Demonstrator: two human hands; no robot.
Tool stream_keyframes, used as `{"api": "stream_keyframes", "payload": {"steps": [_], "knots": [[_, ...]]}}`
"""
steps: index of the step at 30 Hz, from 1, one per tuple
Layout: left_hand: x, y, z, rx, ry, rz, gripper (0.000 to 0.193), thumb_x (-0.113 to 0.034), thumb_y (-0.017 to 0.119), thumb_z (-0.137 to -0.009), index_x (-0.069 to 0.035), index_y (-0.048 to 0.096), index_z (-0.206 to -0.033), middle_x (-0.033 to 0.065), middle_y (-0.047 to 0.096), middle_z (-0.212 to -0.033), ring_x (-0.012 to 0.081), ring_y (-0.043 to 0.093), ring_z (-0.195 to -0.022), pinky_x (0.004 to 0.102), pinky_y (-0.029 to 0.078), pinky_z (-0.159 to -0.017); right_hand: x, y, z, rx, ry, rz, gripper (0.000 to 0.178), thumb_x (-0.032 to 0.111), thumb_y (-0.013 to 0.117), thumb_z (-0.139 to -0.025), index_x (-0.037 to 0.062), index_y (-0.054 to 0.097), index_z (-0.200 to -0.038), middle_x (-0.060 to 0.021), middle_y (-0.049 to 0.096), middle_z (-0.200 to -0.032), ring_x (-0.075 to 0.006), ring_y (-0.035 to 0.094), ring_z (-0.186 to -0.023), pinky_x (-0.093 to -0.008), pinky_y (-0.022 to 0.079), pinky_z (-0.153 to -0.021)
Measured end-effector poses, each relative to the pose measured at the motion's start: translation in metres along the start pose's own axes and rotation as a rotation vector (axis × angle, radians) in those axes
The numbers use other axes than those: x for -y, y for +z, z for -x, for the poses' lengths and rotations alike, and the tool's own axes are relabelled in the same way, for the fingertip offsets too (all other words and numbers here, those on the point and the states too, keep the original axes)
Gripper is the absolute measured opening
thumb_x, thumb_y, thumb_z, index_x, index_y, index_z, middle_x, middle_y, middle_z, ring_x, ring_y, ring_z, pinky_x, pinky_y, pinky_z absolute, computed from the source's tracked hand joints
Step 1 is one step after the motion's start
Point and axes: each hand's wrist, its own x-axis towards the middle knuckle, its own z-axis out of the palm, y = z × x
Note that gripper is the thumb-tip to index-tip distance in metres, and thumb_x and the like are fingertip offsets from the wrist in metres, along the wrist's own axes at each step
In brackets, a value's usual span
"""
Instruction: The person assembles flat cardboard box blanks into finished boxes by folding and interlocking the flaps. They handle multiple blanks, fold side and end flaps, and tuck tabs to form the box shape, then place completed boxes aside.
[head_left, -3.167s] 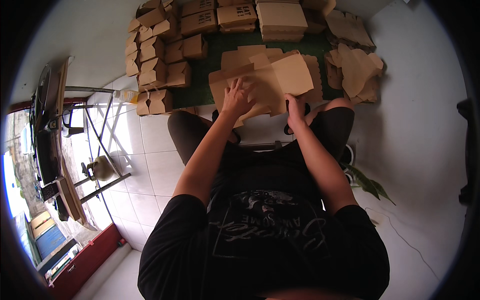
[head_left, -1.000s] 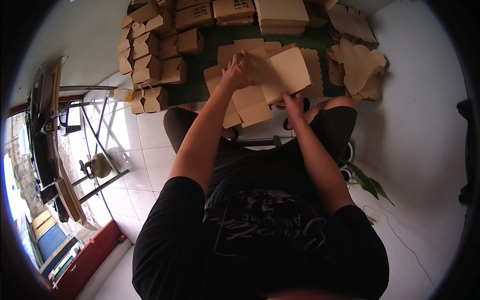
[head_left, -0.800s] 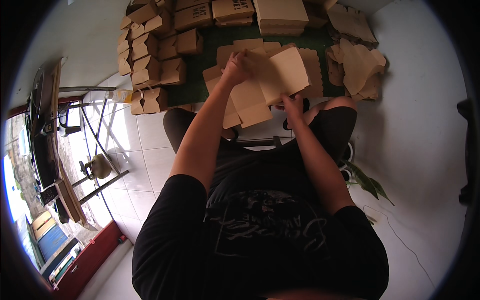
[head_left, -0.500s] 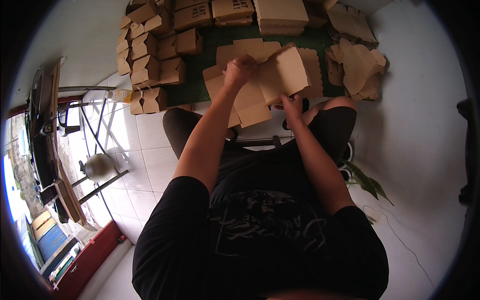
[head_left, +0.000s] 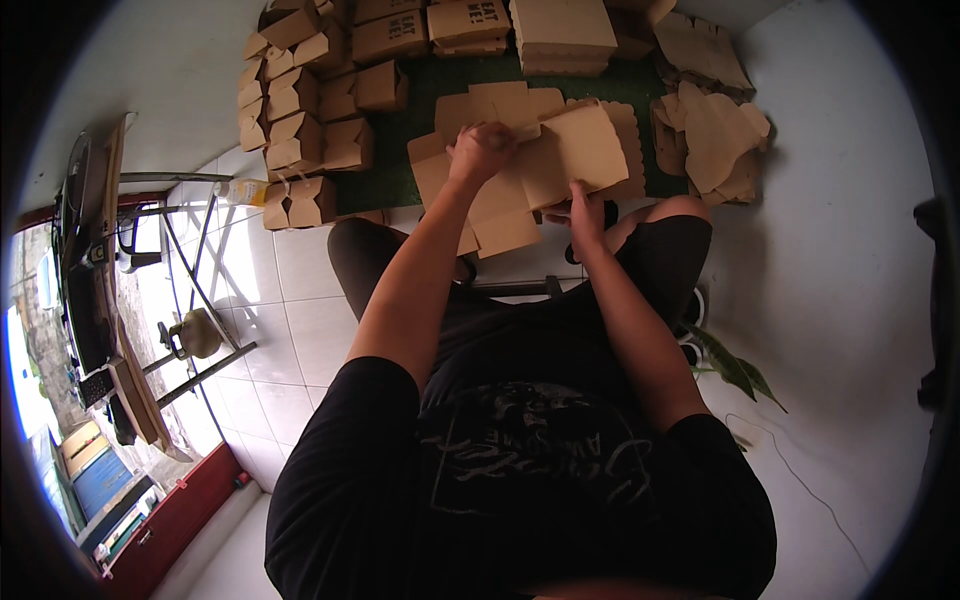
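A partly folded brown cardboard box blank [head_left: 570, 160] lies before me, its right-hand panel with the wavy edge tilted up. My left hand [head_left: 485, 152] is curled closed at a small flap [head_left: 526, 132] near the middle fold; its fingertips are partly hidden. At the near edge of the raised panel, my right hand [head_left: 585, 218] pinches the cardboard, thumb on top and fingers below. Beneath it, another flat cardboard blank [head_left: 505, 225] with spread flaps rests on the green mat [head_left: 400, 125].
Folded small boxes [head_left: 295, 140] are stacked at the left, with printed boxes [head_left: 470, 20] at the back. A pile of flat cardboard [head_left: 562, 35] stands behind the blank, and loose sheets [head_left: 715, 140] lie to the right. A bottle [head_left: 240, 190] and a metal frame [head_left: 195, 270] are further left.
The raised panel has tipped lower and slightly right. A small flap now shows beside my left hand, which has shifted a little. My right hand stays at the near edge.
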Motion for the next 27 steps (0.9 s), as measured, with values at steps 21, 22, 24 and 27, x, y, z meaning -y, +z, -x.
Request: {"api": "stream_keyframes", "payload": {"steps": [21, 22, 24, 27], "knots": [[0.041, -0.070, 0.019, -0.313, -0.091, -0.201, 0.077, -0.022, 0.094, -0.083, -0.028, 0.067, -0.154, 0.0135, 0.057, -0.148, 0.0407, 0.055, -0.140, 0.0598, 0.047, -0.115, 0.009, -0.004, 0.009, -0.113, -0.069, 0.136, 0.053, 0.026, 0.067, -0.111, -0.0020, 0.053, -0.153, -0.0213, 0.067, -0.142, -0.0306, 0.078, -0.110, -0.0415, 0.072, -0.079], [0.046, -0.072, 0.016, -0.296, -0.047, -0.157, 0.077, -0.023, 0.095, -0.083, -0.027, 0.067, -0.154, 0.0132, 0.057, -0.148, 0.0408, 0.055, -0.140, 0.0593, 0.047, -0.115, 0.010, -0.005, 0.008, -0.139, -0.070, 0.162, 0.053, 0.026, 0.068, -0.111, -0.0020, 0.053, -0.153, -0.0216, 0.067, -0.142, -0.0308, 0.079, -0.110, -0.0412, 0.071, -0.080], [0.049, -0.072, 0.016, -0.238, -0.010, -0.190, 0.078, -0.025, 0.096, -0.082, -0.027, 0.067, -0.154, 0.0126, 0.058, -0.148, 0.0406, 0.055, -0.141, 0.0593, 0.047, -0.116, 0.008, -0.005, 0.007, -0.182, -0.084, 0.116, 0.052, 0.024, 0.068, -0.110, -0.0026, 0.053, -0.152, -0.0226, 0.067, -0.143, -0.0308, 0.078, -0.112, -0.0403, 0.071, -0.082], [0.043, -0.071, 0.019, -0.138, -0.035, -0.380, 0.081, -0.028, 0.098, -0.082, -0.026, 0.066, -0.156, 0.0116, 0.058, -0.151, 0.0400, 0.054, -0.144, 0.0612, 0.046, -0.116, 0.001, -0.010, -0.001, -0.215, -0.111, 0.081, 0.053, 0.023, 0.069, -0.110, -0.0036, 0.053, -0.153, -0.0244, 0.066, -0.144, -0.0320, 0.077, -0.117, -0.0405, 0.070, -0.086]]}}
